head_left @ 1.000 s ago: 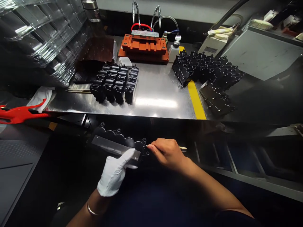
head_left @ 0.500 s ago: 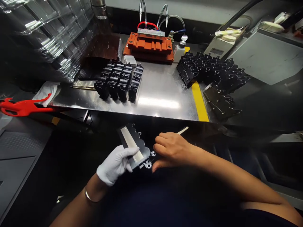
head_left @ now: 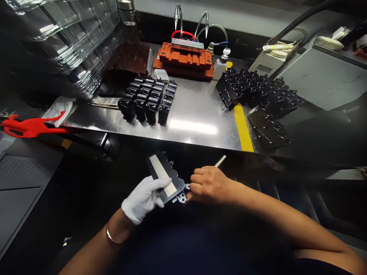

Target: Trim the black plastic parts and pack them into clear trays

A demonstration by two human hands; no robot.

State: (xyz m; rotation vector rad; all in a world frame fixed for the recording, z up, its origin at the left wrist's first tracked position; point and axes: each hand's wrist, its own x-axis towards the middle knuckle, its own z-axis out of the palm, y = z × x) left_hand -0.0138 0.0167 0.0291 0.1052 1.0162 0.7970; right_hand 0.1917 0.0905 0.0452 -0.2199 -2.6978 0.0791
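My left hand (head_left: 143,198), in a white glove, grips a dark scalloped part (head_left: 178,184) by its lower end, thumb on top. A pale flat strip (head_left: 160,172) runs along the part's face, and small metal-ringed lugs stick out along its edge. My bare right hand (head_left: 210,184) is curled in a fist around a thin pale stick (head_left: 220,160), whose one end shows above the knuckles. The stick's other end is hidden in the hand. The right fingers sit right beside the part's ringed end; whether they touch it I cannot tell.
Black parts stand in rows (head_left: 151,95) on the steel bench (head_left: 192,126), with more black parts (head_left: 255,88) right of the yellow tape. Behind are an orange fixture (head_left: 185,57) and a white bottle (head_left: 220,67). Clear trays (head_left: 71,42) and a red-handled tool (head_left: 31,126) lie left.
The view has shifted slightly. My right thumb has drawn in closer to the part's ringed end, and the fist looks tighter. The left hand keeps the same hold.
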